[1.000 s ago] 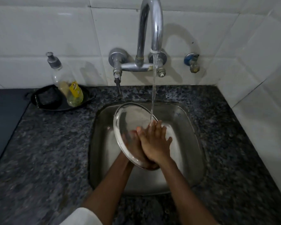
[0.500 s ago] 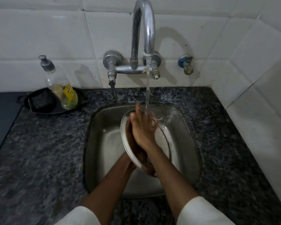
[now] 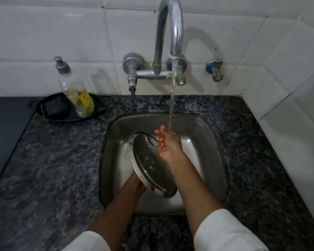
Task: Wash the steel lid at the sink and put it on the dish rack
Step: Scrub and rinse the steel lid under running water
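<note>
The round steel lid (image 3: pixel 149 163) is held tilted on edge over the steel sink (image 3: pixel 212 142). My left hand (image 3: pixel 140 185) grips its lower rim from beneath, mostly hidden behind the lid. Against the lid's upper right edge lies my right hand (image 3: pixel 168 144), fingers slightly apart, directly under the running water. The tap (image 3: pixel 169 33) pours a thin stream onto that hand. No dish rack is in view.
A dark dish (image 3: pixel 49 107) with a black scrubber (image 3: pixel 55 107) and a soap bottle (image 3: pixel 76 93) sits at the back left on the speckled granite counter (image 3: pixel 53 160). White tiled walls close the back and the right side.
The lid has turned so its inner face points more to the left. My right hand slid from the lid's face up to its top right edge, under the stream.
</note>
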